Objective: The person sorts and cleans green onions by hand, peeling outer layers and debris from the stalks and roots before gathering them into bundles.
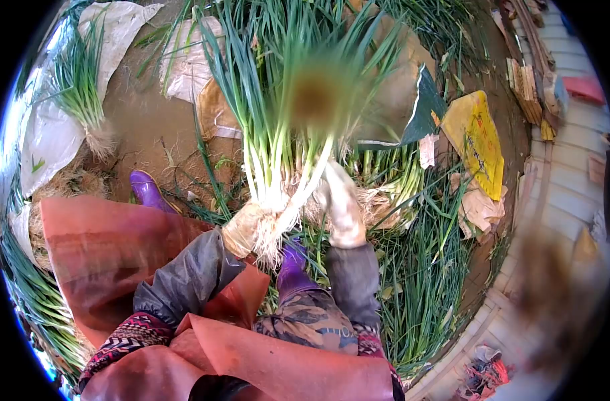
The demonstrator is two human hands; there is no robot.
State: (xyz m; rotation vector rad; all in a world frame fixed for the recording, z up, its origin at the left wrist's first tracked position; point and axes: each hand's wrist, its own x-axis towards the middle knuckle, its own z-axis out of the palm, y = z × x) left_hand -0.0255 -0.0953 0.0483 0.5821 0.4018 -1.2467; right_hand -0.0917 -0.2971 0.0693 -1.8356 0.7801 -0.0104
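A bunch of green onions point(273, 160) stands before me, its white stalks and stringy roots pointing down toward my body and its long green leaves fanning away. My left hand point(242, 230), in a pale dirty glove, is closed around the bunch near the root end. On the other side, my right hand point(344, 208), also gloved, reaches in beside the stalks. Motion smears its fingers, so I cannot make out whether they grip anything. Behind it lie more green onions point(406, 184) with their roots toward me.
More green onions point(84, 87) rest on white plastic sheeting point(44, 144) at left. Loose green leaves point(418, 267) cover the ground at right. A yellow printed sack piece point(477, 137) lies near a pale slatted surface point(572, 180). My purple boots point(151, 192) and orange apron point(271, 361) are below.
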